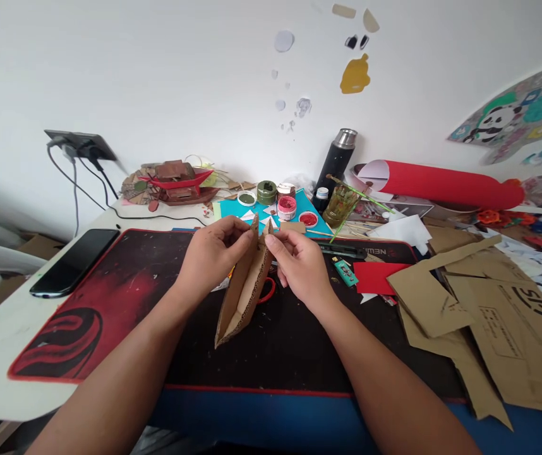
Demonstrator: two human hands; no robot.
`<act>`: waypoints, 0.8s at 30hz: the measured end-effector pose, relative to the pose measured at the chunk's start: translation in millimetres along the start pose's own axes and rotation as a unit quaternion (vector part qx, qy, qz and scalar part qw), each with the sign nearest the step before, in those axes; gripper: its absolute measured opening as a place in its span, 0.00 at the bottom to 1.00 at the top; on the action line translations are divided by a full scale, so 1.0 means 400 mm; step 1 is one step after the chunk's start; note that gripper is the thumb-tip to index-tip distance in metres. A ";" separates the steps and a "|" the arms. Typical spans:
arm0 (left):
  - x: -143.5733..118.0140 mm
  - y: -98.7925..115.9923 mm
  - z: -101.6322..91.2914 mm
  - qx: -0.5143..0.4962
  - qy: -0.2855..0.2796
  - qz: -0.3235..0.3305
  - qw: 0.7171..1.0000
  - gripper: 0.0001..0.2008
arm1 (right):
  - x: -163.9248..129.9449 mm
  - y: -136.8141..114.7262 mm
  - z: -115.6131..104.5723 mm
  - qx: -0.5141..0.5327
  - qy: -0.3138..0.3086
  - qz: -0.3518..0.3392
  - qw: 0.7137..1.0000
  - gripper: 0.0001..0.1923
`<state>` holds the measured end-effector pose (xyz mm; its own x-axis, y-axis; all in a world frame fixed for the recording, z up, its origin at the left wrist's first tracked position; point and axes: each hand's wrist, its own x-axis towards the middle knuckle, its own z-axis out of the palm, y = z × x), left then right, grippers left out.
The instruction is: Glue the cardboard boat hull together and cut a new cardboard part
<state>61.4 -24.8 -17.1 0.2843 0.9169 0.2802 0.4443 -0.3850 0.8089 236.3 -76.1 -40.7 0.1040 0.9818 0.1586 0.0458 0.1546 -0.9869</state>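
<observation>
Between my two hands is a small cardboard boat hull, long and narrow, with two raised sides and a pointed end toward me. My left hand pinches the far end of its left side. The far end of the right side is pinched between the thumb and fingers of my right hand. A gap shows between the two side tips. Partly hidden behind the hull, a red scissors handle lies on the black desk mat.
Open paint jars stand on blue paper at the back, near a glass with brushes and a black thermos. Cardboard pieces pile up at right. A phone lies left, before red model boats.
</observation>
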 end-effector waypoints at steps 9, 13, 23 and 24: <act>0.001 0.004 0.007 0.028 0.017 0.008 0.999 0.11 | 0.001 0.004 -0.003 -0.002 -0.012 0.013 1.000 0.20; 0.001 0.001 0.009 0.053 0.005 0.019 0.998 0.11 | 0.003 0.012 -0.003 0.000 -0.012 0.023 1.000 0.21; 0.001 -0.002 0.016 0.091 -0.016 0.036 0.995 0.12 | 0.007 0.017 -0.005 0.003 -0.016 0.042 0.999 0.21; 0.001 -0.003 0.017 0.093 -0.019 0.039 0.995 0.12 | 0.008 0.018 -0.005 0.002 -0.016 0.044 0.999 0.21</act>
<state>66.6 -24.8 -21.3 0.3548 0.8801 0.3155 0.5676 -0.4709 0.6754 239.1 -72.2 -47.4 0.0751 0.9947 0.0700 0.0343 0.0676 -0.9971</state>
